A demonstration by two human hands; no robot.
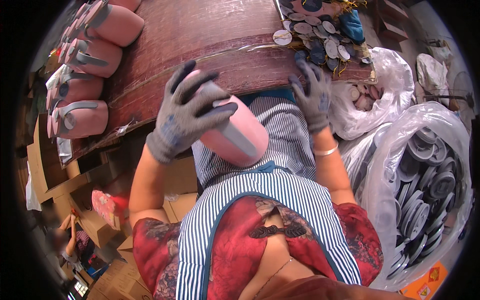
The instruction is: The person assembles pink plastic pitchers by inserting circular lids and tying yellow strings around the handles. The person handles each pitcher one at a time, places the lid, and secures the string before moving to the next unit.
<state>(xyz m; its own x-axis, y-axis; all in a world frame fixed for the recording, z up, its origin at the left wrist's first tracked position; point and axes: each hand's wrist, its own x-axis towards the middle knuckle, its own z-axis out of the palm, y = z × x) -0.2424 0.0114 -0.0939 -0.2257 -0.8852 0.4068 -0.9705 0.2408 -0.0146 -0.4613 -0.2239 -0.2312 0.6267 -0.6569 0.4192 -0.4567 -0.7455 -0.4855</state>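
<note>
My left hand, in a grey knit glove, is wrapped over a pink jug with a grey handle. The jug is tilted above my lap, partly covered by the fingers. My right hand, also gloved, is at the table's near edge with its fingers apart and nothing visible in it. Just beyond it lies a heap of round hang tags, white and dark, with yellow strings. More pink jugs with grey handles stand in a row along the table's left side.
The dark red wooden table has a worn surface. At right, one clear plastic bag holds small pink parts, and a larger bag holds grey ring-shaped parts and lids. Cardboard boxes and another person are at lower left.
</note>
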